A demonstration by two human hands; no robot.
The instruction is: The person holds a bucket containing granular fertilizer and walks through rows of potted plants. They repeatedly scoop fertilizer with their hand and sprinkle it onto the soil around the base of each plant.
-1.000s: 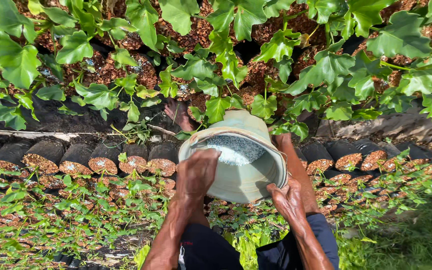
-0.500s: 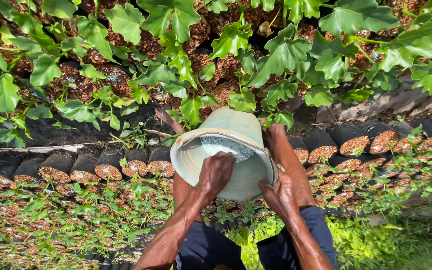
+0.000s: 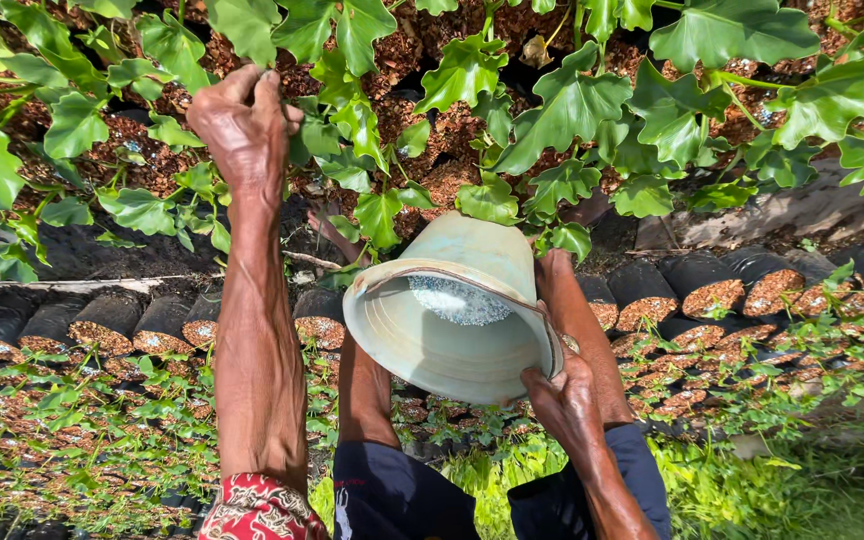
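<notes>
My right hand [image 3: 564,405] clamps plastic bucket [image 3: 452,310] rim, mouth tilted toward me, white granules [image 3: 460,300] inside; left hand [image 3: 244,125] fisted over leafy seedlings [image 3: 352,110].

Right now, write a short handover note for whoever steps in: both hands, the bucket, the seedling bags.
Left hand: extended over the leafy seedlings, fingers bunched shut; what it holds is hidden.
Right hand: gripping the rim of the pale plastic bucket, tilted against the leg.
Bucket holds white granules, a small amount.
Black soil-filled nursery bags lie in a row below.
How many plants are treated cannot be told.
</notes>
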